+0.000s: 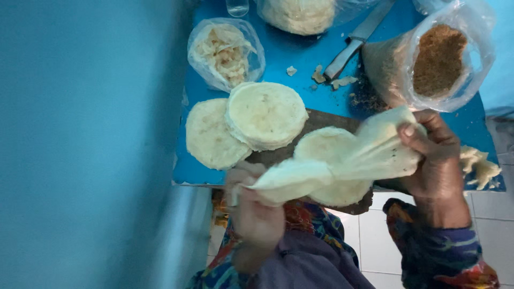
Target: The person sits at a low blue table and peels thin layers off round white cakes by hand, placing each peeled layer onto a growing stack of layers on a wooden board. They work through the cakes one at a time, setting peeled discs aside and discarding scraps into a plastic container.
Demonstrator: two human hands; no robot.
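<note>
While your two hands stretch it between them, item one, the thin dough sheet [342,163], hangs just above the near table edge, at roughly five o'clock in the head view. Your left hand [256,211], blurred, is closed on the sheet's lower end at six o'clock; your right hand [436,160] pinches the upper end at four o'clock, thumb on top, fingers curled beneath. The hands stand well apart, the sheet sagging between them. Item two: a dark board [316,126] on the blue table [284,56], partly under the sheet. Item three: a single flat dough round [334,147] on the board, just behind the sheet. Item four: a stack of rounds [266,114] at centre, overlapping a lower round [210,135] at nine o'clock. Item five: a clear bag of pale dough scraps [226,52] at eleven o'clock. Item six: a bagged pale dough mass [300,15] at twelve o'clock. Item seven: a knife [356,40] at one o'clock, lying diagonally. Item eight: a clear bag of brown crumbs [436,59] at two o'clock, mouth open, touching your right hand's knuckles. Item nine: torn dough bits [479,166] at three o'clock, beside your right wrist.
</note>
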